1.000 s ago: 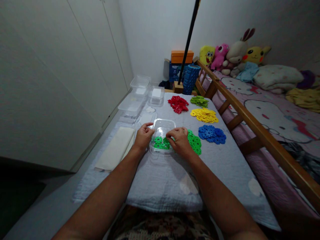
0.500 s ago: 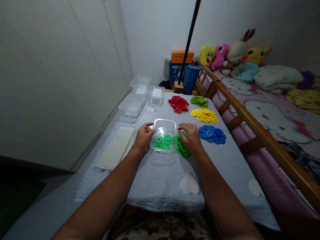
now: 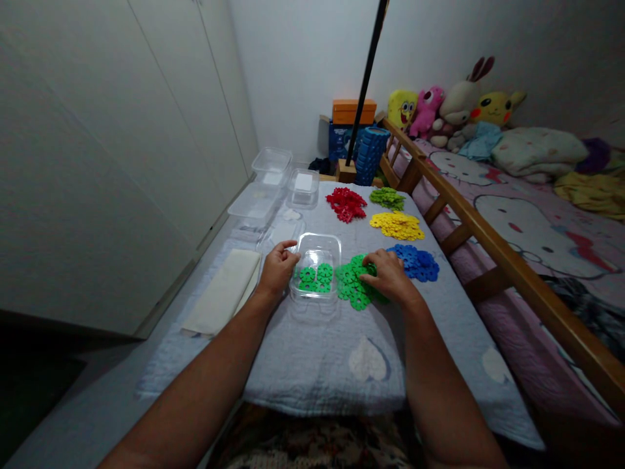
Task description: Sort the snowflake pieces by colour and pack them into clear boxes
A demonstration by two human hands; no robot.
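Container [image 3: 317, 247] separates left [image 3: 279, 266] and right hands [image 3: 389, 273], both loosely spread, the latter overhanging, perhaps touching, green pieces [image 3: 350, 281] beside blue pieces [image 3: 420, 264].

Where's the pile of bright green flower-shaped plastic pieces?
In the head view, the pile lies just right of the nearest clear plastic box, partly hidden by the right hand.

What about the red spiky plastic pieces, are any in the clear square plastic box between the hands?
No: the box holds only green plastic flowers; the red pieces lie outside.
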